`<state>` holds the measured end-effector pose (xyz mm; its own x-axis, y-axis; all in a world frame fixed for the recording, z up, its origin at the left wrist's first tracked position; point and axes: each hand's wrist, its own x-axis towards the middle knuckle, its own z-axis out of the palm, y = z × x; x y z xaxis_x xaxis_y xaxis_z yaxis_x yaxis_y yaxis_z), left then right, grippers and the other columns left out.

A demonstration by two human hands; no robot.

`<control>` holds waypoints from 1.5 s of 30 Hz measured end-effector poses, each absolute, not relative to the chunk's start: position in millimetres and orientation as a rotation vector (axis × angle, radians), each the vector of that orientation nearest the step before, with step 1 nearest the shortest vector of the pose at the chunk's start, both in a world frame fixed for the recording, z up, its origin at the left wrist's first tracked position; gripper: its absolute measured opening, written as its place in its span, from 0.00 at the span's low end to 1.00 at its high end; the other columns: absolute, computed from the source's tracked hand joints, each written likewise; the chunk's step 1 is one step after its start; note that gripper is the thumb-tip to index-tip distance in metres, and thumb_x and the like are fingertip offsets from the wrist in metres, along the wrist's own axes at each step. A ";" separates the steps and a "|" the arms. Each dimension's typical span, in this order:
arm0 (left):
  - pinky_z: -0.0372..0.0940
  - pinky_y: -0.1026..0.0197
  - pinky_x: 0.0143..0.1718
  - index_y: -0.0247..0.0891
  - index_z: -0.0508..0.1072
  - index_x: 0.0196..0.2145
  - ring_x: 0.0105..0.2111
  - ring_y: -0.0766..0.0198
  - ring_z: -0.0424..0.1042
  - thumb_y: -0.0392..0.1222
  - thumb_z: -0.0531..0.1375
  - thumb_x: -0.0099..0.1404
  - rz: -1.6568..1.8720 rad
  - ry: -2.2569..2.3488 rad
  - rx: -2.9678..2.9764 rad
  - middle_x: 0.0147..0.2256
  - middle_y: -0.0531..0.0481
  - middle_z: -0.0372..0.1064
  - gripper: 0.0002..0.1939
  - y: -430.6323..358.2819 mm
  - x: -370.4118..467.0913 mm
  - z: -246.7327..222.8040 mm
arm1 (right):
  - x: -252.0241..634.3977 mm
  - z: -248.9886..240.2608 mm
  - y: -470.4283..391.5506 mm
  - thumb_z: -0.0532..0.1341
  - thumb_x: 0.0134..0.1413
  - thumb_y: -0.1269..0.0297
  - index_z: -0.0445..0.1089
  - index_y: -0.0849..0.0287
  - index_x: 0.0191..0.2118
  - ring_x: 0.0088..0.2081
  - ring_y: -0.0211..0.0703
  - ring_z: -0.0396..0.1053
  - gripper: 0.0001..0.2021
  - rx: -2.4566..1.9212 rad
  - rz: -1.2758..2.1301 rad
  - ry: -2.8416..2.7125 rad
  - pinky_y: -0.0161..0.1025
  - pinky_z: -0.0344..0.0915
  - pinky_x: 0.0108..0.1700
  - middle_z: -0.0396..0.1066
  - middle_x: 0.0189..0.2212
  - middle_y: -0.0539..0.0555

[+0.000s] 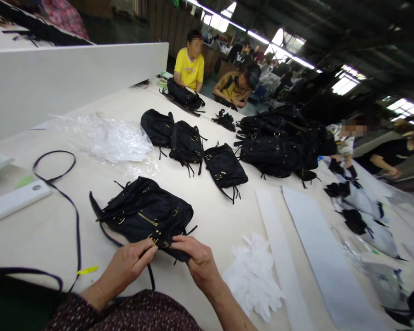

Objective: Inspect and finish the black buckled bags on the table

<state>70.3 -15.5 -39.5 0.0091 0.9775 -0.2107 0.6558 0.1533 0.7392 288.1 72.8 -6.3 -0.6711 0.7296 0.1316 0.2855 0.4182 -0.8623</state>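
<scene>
A black handbag (pixel 152 207) with gold zip and buckles lies on the white table in front of me, its strap looping off the left side. My left hand (pixel 133 262) pinches the bag's near edge beside a gold buckle. At the bag's near right corner, my right hand (pixel 196 257) grips the black material, thumb on top and the other fingers partly hidden beneath. Both hands are closed on the same bag, a short gap apart. A black strap end hangs below the bag between my hands.
Clear plastic bags (pixel 117 140) lie beyond the handbag, near more black bags (pixel 226 168) and a large pile (pixel 279 147). White paper pieces (pixel 253 276) and long white sheets (pixel 324 257) lie right. A black cord (pixel 77 220) and white device (pixel 17 202) are left. Several people work around the table.
</scene>
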 end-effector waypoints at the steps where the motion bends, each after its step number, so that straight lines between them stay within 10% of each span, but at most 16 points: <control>1: 0.62 0.61 0.37 0.42 0.70 0.36 0.33 0.63 0.72 0.51 0.47 0.69 0.648 1.766 1.658 0.33 0.53 0.74 0.16 -16.8 68.3 -39.2 | 288.5 0.7 77.8 0.51 0.52 0.81 0.75 0.50 0.44 0.48 0.39 0.71 0.24 -0.860 1.206 -2.121 0.40 0.68 0.53 0.75 0.46 0.51; 10: 0.58 0.47 0.59 0.38 0.53 0.63 0.59 0.51 0.60 0.43 0.58 0.63 0.965 1.915 2.200 0.59 0.40 0.62 0.33 5.0 80.2 -24.4 | 285.0 92.0 111.6 0.60 0.55 0.73 0.77 0.51 0.39 0.45 0.42 0.72 0.12 -0.769 1.316 -1.964 0.41 0.68 0.51 0.76 0.42 0.52; 18: 0.66 0.63 0.54 0.49 0.63 0.57 0.51 0.66 0.71 0.40 0.53 0.67 1.128 1.528 1.966 0.52 0.54 0.72 0.20 41.0 69.7 58.6 | 298.8 152.0 135.9 0.66 0.50 0.66 0.77 0.56 0.34 0.42 0.44 0.72 0.04 -0.707 1.557 -1.436 0.42 0.68 0.48 0.75 0.41 0.54; 26: 0.65 0.69 0.52 0.54 0.61 0.57 0.51 0.67 0.71 0.49 0.52 0.68 0.834 1.438 1.764 0.55 0.59 0.70 0.20 26.2 97.6 51.8 | 303.9 110.5 110.7 0.67 0.49 0.60 0.57 0.54 0.61 0.47 0.47 0.72 0.34 -0.858 1.725 -0.819 0.46 0.68 0.50 0.72 0.51 0.59; 35: 0.72 0.67 0.34 0.51 0.67 0.49 0.36 0.64 0.77 0.50 0.56 0.65 0.781 1.609 2.228 0.40 0.55 0.77 0.15 33.0 106.0 52.9 | 297.7 87.8 107.4 0.64 0.51 0.56 0.73 0.63 0.39 0.26 0.35 0.69 0.15 -1.115 1.468 -1.025 0.30 0.63 0.27 0.75 0.30 0.54; 45: 0.65 0.64 0.32 0.47 0.68 0.40 0.32 0.65 0.74 0.44 0.49 0.68 0.752 1.525 2.189 0.32 0.55 0.73 0.09 57.7 140.5 87.4 | 302.5 111.7 108.6 0.65 0.49 0.51 0.74 0.64 0.42 0.21 0.31 0.64 0.21 -1.103 1.539 -1.102 0.28 0.60 0.21 0.75 0.31 0.54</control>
